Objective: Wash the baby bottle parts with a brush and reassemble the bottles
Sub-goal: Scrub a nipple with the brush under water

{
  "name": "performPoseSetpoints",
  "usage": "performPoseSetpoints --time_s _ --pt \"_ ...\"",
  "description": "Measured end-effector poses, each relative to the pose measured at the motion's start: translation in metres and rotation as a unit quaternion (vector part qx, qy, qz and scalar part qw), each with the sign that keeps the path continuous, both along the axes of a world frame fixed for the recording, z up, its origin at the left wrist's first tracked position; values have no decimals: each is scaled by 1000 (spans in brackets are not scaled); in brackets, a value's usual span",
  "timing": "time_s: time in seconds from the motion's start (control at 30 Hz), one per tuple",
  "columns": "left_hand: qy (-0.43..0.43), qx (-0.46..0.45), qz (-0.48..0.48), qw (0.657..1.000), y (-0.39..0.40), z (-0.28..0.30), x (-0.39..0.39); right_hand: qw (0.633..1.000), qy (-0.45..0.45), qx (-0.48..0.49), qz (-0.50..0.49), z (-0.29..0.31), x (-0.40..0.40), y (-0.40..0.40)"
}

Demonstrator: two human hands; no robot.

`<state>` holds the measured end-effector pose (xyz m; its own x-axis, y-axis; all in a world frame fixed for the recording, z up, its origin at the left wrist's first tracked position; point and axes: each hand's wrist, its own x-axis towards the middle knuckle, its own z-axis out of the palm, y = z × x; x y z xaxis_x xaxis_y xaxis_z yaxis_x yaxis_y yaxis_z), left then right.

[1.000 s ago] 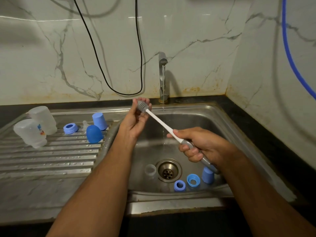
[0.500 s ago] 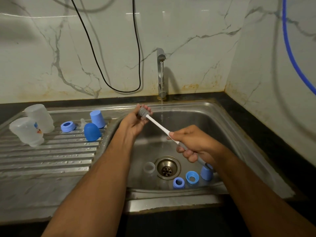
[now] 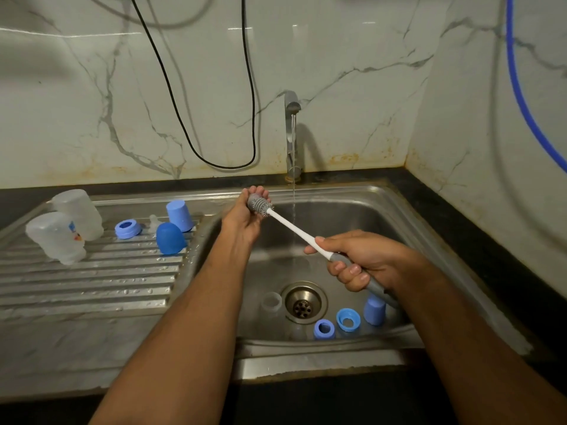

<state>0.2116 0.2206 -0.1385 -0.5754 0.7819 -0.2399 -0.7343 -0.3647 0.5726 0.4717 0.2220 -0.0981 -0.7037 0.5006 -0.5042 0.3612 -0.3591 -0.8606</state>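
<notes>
My left hand is raised palm-up over the sink's left rim, its fingers curled round the grey head of the bottle brush. My right hand grips the brush's grey handle; the white shaft runs between the hands. Two clear bottles lie on the draining board, with a blue collar ring, a clear teat, a light blue cap and a dark blue cap. In the basin lie a clear ring, two blue rings and a blue cap.
The tap runs a thin stream into the steel sink, just right of the brush head. The drain is at the basin's middle. A black cable hangs on the marble wall; a blue hose runs at the right.
The brush head has shifted slightly in my left palm. Both hands stay over the sink in much the same places; the view itself has moved a little.
</notes>
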Motion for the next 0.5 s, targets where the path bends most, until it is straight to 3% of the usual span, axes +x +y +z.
performPoseSetpoints --time_s 0.13,0.37,0.5 --pt "-6 -12 64 998 -10 -6 -19 998 -19 56 -30 4 8 4" --pt "33 -111 40 993 4 -11 0 960 -27 273 -60 -19 -21 -14" --pt "58 -139 86 985 9 -13 13 872 -105 475 -55 -28 -36 -18"
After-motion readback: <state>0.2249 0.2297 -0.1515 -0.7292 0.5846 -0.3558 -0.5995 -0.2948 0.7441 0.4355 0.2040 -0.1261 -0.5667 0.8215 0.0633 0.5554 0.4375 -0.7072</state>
